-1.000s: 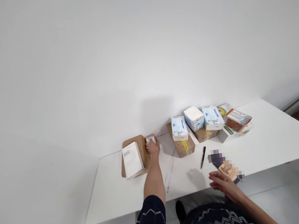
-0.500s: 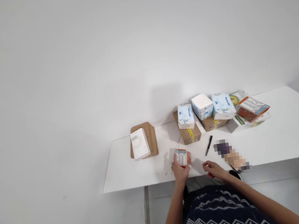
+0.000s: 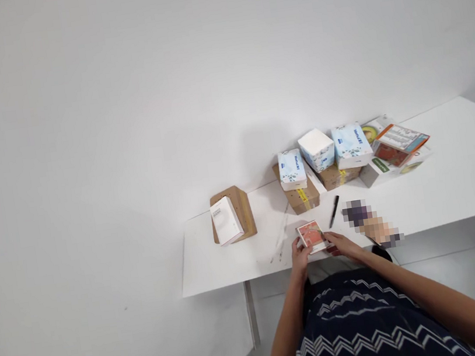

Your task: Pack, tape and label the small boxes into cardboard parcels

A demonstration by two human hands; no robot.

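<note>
A small box [image 3: 311,233] with a red-orange picture on its face is held over the front edge of the white table [image 3: 214,264]. My left hand [image 3: 300,257] grips its left side, thumb on the near corner. On the opposite side, my right hand [image 3: 342,244] has its fingers closed at the right edge of the box; its lower fingers are partly hidden. A black pen [image 3: 334,211] lies on the table just beyond my right hand, and a pixelated item [image 3: 370,223] sits to the right of it.
At the left, a white box [image 3: 226,221] rests on a brown cardboard box [image 3: 247,215]. Tissue packs [image 3: 292,169] lie on brown cartons [image 3: 305,199] along the wall. Farther right, an orange-and-white package [image 3: 401,142] leans on white boxes with avocado pictures [image 3: 380,172].
My right hand has come left and taken hold of the box's right side. The box has turned from its printed-text side to its red picture side. The camera view has shifted and tilted.
</note>
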